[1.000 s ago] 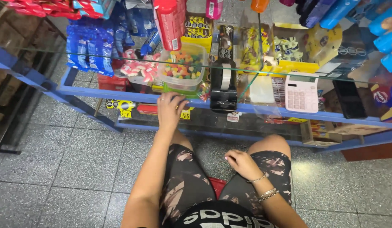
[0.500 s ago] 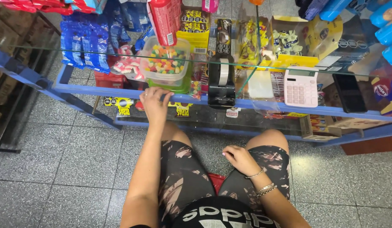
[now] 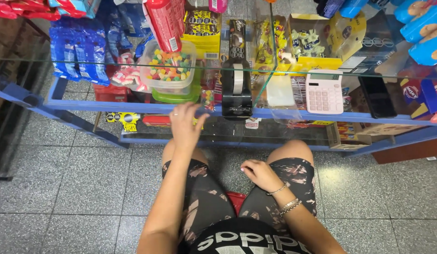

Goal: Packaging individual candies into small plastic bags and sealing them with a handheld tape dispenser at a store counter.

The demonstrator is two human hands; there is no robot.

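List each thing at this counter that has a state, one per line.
Left hand: open, fingers spread, reaching at the counter's blue edge.
Right hand: loosely curled, resting on the thigh.
Candy tub: full, no lid seen.
Tape dispenser: loaded with a roll.
Phone: screen dark.

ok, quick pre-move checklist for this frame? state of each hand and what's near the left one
1. Left hand empty, fingers spread: ok.
2. Left hand touching the blue counter edge: cannot tell, it overlaps the edge in this view.
3. Right hand empty, resting on the right thigh: ok.
4. Tape dispenser upright on the glass, apart from the left hand: ok.
5. Candy tub on the counter, beyond the left hand, untouched: ok.
6. Calculator and black phone flat on the glass, far from both hands: ok.
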